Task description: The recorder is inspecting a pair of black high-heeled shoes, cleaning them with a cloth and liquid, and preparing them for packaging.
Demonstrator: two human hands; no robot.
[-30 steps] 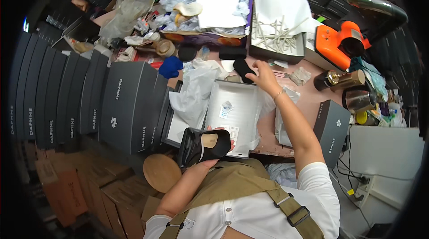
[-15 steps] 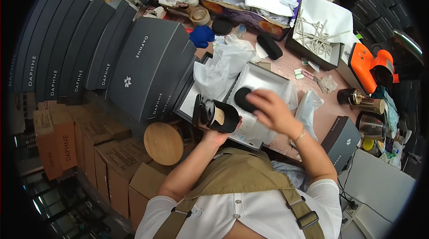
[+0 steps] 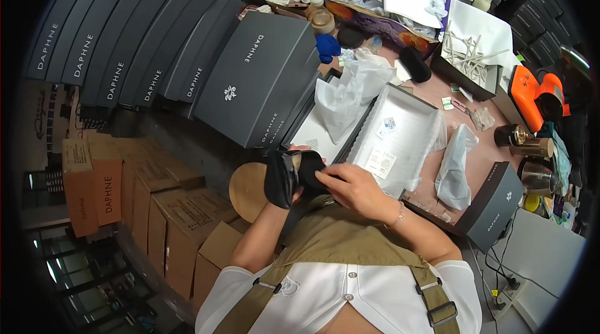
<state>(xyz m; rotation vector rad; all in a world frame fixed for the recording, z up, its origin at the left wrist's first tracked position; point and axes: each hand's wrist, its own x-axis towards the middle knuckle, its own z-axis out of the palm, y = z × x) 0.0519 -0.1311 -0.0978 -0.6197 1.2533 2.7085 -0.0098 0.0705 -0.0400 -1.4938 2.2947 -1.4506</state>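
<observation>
A black shoe (image 3: 280, 179) with a beige insole is in my left hand (image 3: 297, 195), in front of my apron. The fingers of that hand wrap round it, mostly hidden beneath. My right hand (image 3: 357, 189) is closed at the shoe's right side, its fingertips on a dark round pad (image 3: 310, 173) that meets the shoe. Black against black blurs where pad and shoe part. Just beyond my hands lies an open shoe box (image 3: 395, 131) with white lining and a small sachet. White tissue paper (image 3: 350, 93) spills over the box part beside it.
Dark grey shoe boxes (image 3: 256, 78) stand stacked at the left, above brown cartons (image 3: 181, 221). A round wooden stool (image 3: 246, 191) is left of my hands. On the pink table are a wrapped white bundle (image 3: 456, 168), a box of white sticks (image 3: 469, 65) and an orange device (image 3: 528, 98).
The shoe has come nearer my body and turned. My right hand has brought the round black pad down from above the box onto the shoe. The view has shifted left.
</observation>
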